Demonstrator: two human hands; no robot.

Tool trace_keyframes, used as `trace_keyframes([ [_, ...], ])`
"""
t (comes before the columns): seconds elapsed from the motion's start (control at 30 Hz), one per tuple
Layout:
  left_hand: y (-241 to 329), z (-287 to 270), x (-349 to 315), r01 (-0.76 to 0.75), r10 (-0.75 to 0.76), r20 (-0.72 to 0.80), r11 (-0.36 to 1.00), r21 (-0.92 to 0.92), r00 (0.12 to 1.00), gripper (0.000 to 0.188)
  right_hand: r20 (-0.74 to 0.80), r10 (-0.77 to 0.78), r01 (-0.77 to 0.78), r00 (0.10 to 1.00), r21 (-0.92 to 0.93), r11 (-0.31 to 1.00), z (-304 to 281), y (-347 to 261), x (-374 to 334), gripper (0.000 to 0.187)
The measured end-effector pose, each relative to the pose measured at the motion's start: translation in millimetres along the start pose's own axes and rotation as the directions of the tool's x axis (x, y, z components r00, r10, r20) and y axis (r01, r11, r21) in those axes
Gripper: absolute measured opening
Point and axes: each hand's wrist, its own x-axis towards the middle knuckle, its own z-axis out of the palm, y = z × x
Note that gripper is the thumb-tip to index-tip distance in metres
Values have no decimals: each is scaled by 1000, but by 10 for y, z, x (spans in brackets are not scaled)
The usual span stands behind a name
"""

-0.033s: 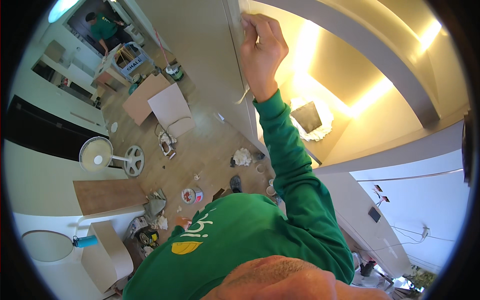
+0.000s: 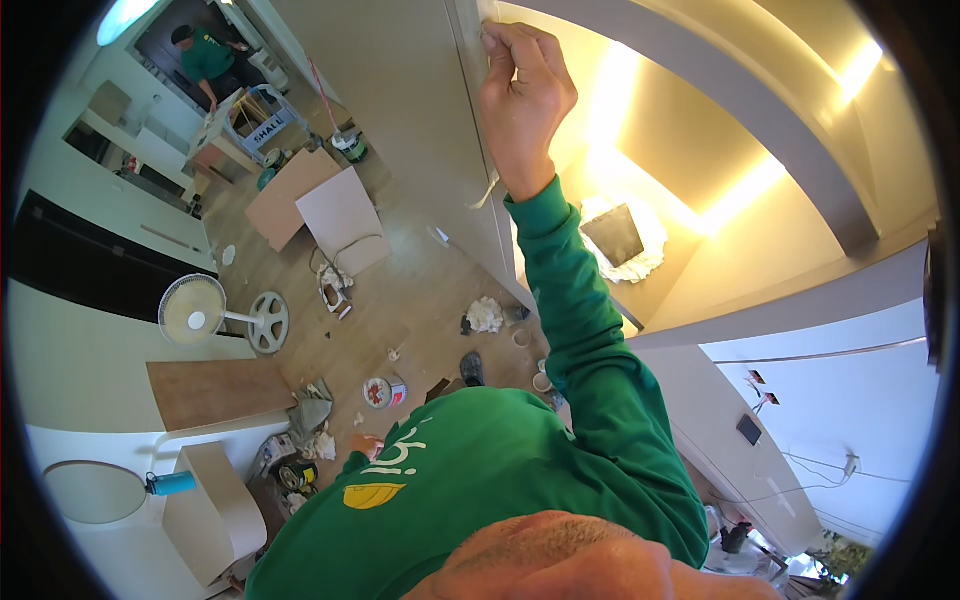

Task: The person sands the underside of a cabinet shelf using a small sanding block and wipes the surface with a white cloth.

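My right hand (image 2: 527, 110) is raised high, its fingers pinched together against the upright front edge of a grey panel (image 2: 425, 110). What the fingers hold, if anything, is too small to make out. Below the wrist, a thin pale strip (image 2: 485, 192) curls out from the panel's edge. Beside my forearm opens a curved cabinet (image 2: 720, 110) with lit shelves. A dark square piece (image 2: 613, 235) lies inside it on crumpled white material. Low beside my body, my left hand (image 2: 368, 446) shows only in part behind the green sweatshirt; its fingers are hidden.
Cardboard sheets (image 2: 345, 215), an open can (image 2: 378, 391) and crumpled white cloth (image 2: 485, 315) lie on the floor. A white fan (image 2: 195, 310) stands at left, above a brown board (image 2: 220, 392). Far back, another person (image 2: 207, 58) leans over a cluttered table (image 2: 218, 145).
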Motion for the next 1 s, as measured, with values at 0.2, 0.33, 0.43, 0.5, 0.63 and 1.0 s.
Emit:
trace_keyframes([
  [0.2, -4, 34, 116, 254, -282, -31, 903, -347, 959, 11, -21, -13, 11, 1000, -71, 997, -35, 20, -188, 21],
  [0.33, -1, 110, 116, -80, 64, -84, 975, -206, 994, 9, -25, -15, 13, 1000, -68, 998, 46, -25, -9, 22],
  [0.43, -54, 113, 119, -210, 217, -173, 976, 59, 961, 8, -38, -17, 14, 999, -56, 998, 100, -75, 99, 21],
  [0.5, -27, 137, 146, -117, 111, -205, 993, -15, 973, 7, -28, -12, 9, 1000, -91, 996, 55, -22, -30, 20],
  [0.63, 7, 146, 173, -80, 80, -212, 997, 5, 974, 8, -1, 15, -15, 1000, -114, 993, 1, -11, -79, 20],
  [1.0, 71, 74, 284, -43, 50, -168, 998, 44, 985, 15, 78, 102, -84, 992, -206, 975, -330, 173, -618, 23],
])
